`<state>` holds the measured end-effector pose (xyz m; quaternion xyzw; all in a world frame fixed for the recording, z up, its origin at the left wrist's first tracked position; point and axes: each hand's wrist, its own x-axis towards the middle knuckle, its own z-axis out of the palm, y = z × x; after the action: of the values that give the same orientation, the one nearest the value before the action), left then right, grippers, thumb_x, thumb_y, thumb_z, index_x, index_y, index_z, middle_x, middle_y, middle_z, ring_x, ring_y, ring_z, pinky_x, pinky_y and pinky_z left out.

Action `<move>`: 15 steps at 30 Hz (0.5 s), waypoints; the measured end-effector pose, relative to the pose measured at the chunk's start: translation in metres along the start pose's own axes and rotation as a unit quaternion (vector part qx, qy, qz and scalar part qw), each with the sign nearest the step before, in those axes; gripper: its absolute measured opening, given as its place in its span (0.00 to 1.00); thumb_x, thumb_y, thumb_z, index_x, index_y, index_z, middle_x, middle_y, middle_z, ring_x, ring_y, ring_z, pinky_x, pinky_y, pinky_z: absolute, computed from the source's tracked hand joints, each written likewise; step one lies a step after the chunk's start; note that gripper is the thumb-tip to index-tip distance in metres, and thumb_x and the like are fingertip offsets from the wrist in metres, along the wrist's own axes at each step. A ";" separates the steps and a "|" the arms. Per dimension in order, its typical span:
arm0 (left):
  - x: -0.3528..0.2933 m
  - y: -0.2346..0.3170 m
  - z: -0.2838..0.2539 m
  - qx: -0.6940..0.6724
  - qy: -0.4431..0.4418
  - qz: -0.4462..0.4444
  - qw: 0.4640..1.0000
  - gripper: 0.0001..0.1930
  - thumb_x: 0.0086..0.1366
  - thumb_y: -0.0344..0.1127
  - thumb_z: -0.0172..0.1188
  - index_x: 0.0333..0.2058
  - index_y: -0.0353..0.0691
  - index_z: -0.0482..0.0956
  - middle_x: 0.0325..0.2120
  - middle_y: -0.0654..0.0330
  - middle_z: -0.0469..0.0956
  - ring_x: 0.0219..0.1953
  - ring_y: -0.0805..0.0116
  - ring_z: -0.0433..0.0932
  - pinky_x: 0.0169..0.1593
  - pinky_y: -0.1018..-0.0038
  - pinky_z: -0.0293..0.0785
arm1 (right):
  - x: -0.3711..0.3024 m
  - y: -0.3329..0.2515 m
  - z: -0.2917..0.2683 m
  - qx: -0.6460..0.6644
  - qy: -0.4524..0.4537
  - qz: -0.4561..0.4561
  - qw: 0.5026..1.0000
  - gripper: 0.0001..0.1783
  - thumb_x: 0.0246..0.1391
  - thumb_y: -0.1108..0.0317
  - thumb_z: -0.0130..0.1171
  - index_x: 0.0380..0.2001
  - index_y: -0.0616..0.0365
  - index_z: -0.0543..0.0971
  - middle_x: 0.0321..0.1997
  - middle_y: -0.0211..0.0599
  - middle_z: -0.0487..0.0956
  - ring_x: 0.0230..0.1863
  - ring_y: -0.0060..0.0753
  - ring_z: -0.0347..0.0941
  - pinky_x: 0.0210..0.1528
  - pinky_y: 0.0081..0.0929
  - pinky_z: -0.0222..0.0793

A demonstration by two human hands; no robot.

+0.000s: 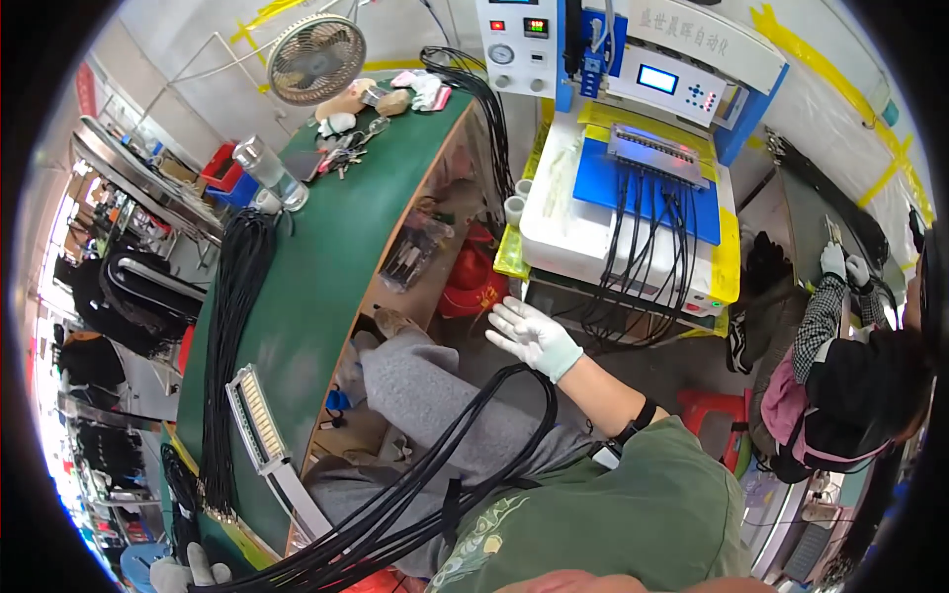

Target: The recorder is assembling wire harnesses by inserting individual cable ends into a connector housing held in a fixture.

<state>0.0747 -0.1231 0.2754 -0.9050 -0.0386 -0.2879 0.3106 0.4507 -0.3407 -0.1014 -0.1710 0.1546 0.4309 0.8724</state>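
Note:
My right hand (535, 339), in a white glove, is raised over my lap with its fingers spread and nothing in them. My left hand (190, 573), in a greyish glove, is at the lower left edge, partly cut off. It is closed around one end of a bundle of black cables (395, 509), which loops across my lap and bends back below my right hand. Beside the cables, a long metal fixture (259, 420) with a row of pale slots lies at the green table's edge. More long black cables (229, 341) lie along the table.
On the green table (331, 257) stand a fan (316, 59), a clear bottle (272, 173) and keys (343, 158). Ahead is a white-and-blue machine (623, 232) with cables hanging from its fixture (657, 156). A co-worker (850, 395) sits at right near a red stool (717, 420).

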 end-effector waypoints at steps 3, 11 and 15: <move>0.010 0.005 0.011 -0.013 0.012 0.001 1.000 0.16 0.59 0.47 0.68 0.38 0.41 0.85 0.23 0.61 0.65 0.25 0.59 0.67 0.29 0.64 0.62 | 0.000 -0.012 0.024 0.044 -0.083 -0.039 0.995 0.39 0.48 0.84 0.52 0.66 0.56 0.60 0.71 0.44 0.59 0.72 0.44 0.54 0.72 0.52 0.54; 0.027 0.013 0.041 -0.016 -0.009 0.001 1.000 0.14 0.58 0.46 0.69 0.36 0.42 0.86 0.25 0.62 0.66 0.28 0.59 0.68 0.32 0.63 0.65 | 0.007 -0.031 0.060 0.006 -0.152 -0.228 0.962 0.34 0.53 0.84 0.53 0.65 0.58 0.61 0.68 0.42 0.62 0.71 0.43 0.56 0.72 0.48 0.54; 0.034 0.014 0.050 -0.029 -0.037 0.010 0.999 0.14 0.58 0.45 0.69 0.36 0.42 0.86 0.25 0.63 0.66 0.28 0.59 0.69 0.32 0.63 0.65 | 0.024 -0.025 0.060 -0.002 -0.160 -0.271 0.949 0.37 0.53 0.84 0.49 0.68 0.58 0.57 0.72 0.42 0.57 0.74 0.41 0.51 0.73 0.44 0.50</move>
<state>0.1312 -0.1085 0.2543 -0.9239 -0.0329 -0.2525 0.2858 0.4918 -0.3120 -0.0539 -0.1365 -0.0403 0.2004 0.9693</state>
